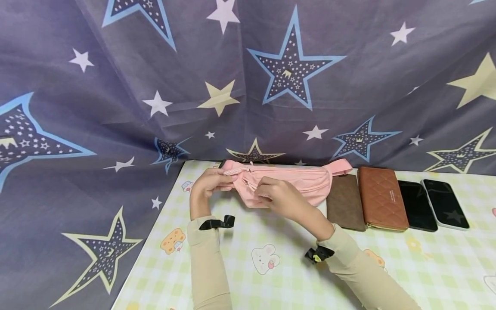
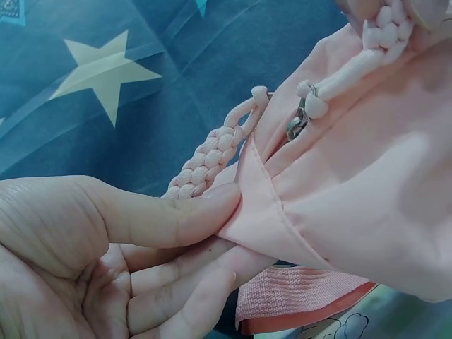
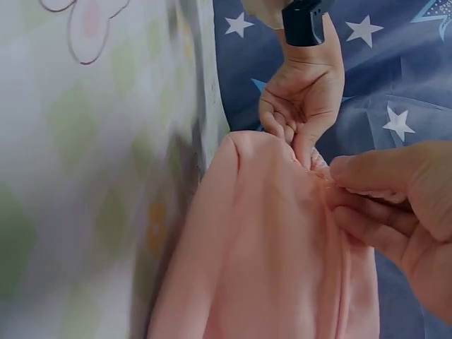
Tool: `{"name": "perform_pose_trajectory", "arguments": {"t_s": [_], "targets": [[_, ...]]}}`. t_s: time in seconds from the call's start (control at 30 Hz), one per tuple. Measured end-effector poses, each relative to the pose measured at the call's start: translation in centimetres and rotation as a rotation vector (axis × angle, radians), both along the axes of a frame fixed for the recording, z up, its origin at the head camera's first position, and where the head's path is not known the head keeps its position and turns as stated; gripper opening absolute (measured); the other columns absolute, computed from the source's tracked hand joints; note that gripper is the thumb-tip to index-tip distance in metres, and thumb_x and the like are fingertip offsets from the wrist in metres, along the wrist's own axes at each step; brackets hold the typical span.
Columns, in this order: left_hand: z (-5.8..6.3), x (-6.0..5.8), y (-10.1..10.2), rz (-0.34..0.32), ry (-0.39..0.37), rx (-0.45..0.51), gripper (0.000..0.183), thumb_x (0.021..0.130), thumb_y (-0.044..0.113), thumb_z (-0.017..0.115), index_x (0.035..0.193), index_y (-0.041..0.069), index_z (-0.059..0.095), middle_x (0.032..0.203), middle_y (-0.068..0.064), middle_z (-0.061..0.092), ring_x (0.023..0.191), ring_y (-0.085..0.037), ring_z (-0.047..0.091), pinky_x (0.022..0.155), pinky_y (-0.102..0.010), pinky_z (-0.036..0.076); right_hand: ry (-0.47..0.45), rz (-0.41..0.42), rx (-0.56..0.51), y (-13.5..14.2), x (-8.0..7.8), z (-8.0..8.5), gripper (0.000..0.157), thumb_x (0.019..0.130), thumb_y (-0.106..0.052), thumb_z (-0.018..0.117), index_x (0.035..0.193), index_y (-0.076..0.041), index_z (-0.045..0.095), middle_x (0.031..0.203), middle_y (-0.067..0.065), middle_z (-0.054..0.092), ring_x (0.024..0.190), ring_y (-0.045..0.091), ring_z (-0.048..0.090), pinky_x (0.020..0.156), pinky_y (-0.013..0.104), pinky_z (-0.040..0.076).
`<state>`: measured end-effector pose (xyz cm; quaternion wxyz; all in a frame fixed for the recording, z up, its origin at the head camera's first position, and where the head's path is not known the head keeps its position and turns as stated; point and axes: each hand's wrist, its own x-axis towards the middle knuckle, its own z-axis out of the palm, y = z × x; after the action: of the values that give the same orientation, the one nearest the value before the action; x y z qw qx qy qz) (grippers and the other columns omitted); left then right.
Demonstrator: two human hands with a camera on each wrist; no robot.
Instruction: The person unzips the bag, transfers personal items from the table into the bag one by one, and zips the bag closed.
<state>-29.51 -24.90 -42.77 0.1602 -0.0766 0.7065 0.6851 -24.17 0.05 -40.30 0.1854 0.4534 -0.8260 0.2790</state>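
A pink waist bag [image 1: 302,175] lies on the table by the backdrop, its long zipper along the top. At its left end my left hand [image 1: 209,183] pinches the fabric between thumb and fingers. One braided zipper pull [image 2: 205,166] hangs beside that thumb in the left wrist view. My right hand [image 1: 280,198] is over the bag's front and pinches a second braided pull [image 2: 385,35], which is clipped to a small metal zipper slider [image 2: 296,126]. From the right wrist view, the fingers of the right hand [image 3: 417,219] close around that cord at the bag's upper edge.
Right of the bag lie a dark brown wallet [image 1: 345,204], a quilted brown zip wallet [image 1: 381,198] and two phones, one black [image 1: 416,206], one white-edged [image 1: 445,202]. A starry curtain [image 1: 248,86] stands behind the checked tablecloth [image 1: 162,275]. The bag's pink strap end [image 1: 341,166] overhangs the dark wallet.
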Motion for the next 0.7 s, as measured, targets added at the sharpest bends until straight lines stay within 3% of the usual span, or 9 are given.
{"name": "perform_pose_trajectory", "arguments": {"t_s": [0.2, 0.3, 0.47, 0.7], "targets": [[-0.1, 0.0, -0.1, -0.008, 0.027, 0.036, 0.008, 0.081, 0.002, 0.070, 0.081, 0.009, 0.066, 0.069, -0.001, 0.071, 0.063, -0.013, 0.069, 0.072, -0.033, 0.059, -0.087, -0.005, 0.078, 0.2, 0.1, 0.9, 0.014, 0.074, 0.001, 0.074, 0.081, -0.012, 0.072, 0.079, -0.002, 0.065, 0.069, 0.007, 0.058, 0.063, 0.022, 0.053], [-0.2, 0.0, 0.1, 0.020, 0.018, 0.029, 0.009, 0.081, 0.002, 0.070, 0.080, 0.008, 0.064, 0.067, 0.000, 0.070, 0.061, -0.012, 0.069, 0.070, -0.031, 0.059, -0.145, -0.024, 0.089, 0.5, 0.1, 1.5, 0.017, 0.074, 0.004, 0.072, 0.081, -0.011, 0.073, 0.078, -0.001, 0.066, 0.070, 0.008, 0.060, 0.064, 0.024, 0.053], [-0.2, -0.2, 0.4, 0.086, -0.012, 0.000, 0.007, 0.082, 0.000, 0.069, 0.082, 0.004, 0.063, 0.062, 0.000, 0.069, 0.057, -0.011, 0.068, 0.070, -0.033, 0.059, -0.203, -0.046, 0.063, 1.3, -0.2, 1.7, 0.011, 0.075, 0.000, 0.075, 0.081, -0.010, 0.074, 0.078, -0.001, 0.068, 0.071, 0.009, 0.063, 0.065, 0.023, 0.054], [-0.1, -0.5, 0.2, 0.093, -0.003, 0.009, 0.007, 0.082, -0.001, 0.068, 0.082, 0.003, 0.063, 0.062, 0.000, 0.069, 0.057, -0.011, 0.068, 0.065, -0.029, 0.059, -0.238, -0.001, 0.012, 1.9, -0.9, 1.8, 0.007, 0.076, -0.003, 0.076, 0.080, -0.010, 0.075, 0.076, 0.000, 0.070, 0.068, 0.008, 0.063, 0.062, 0.023, 0.054]]}}
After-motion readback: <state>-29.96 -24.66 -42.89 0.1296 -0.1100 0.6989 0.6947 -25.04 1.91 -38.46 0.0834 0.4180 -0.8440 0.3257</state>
